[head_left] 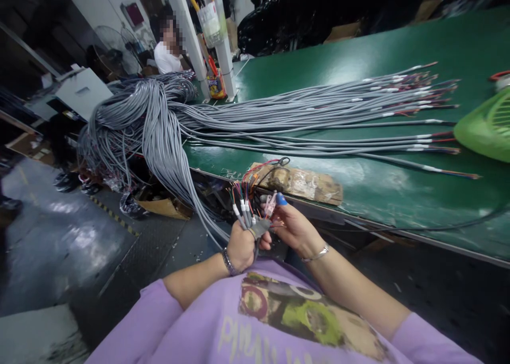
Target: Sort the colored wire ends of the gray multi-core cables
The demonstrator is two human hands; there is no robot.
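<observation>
My left hand [240,247] is closed in a fist around a bunch of grey cable ends [246,213], whose coloured stripped wires stick up above it. My right hand [290,225] sits just to the right, its fingers pinched on the wire tips; a blue cap [281,199] covers one fingertip. Both hands hover in front of the table edge, over a lilac shirt. The cables I hold run down and left toward the big bundle.
A thick bundle of grey cables [159,125] hangs off the green table [358,188] and fans out to the right [358,101]. A taped cardboard pad [303,182] lies at the table edge. A green fan [488,125] stands right. A person in white [167,56] sits far behind.
</observation>
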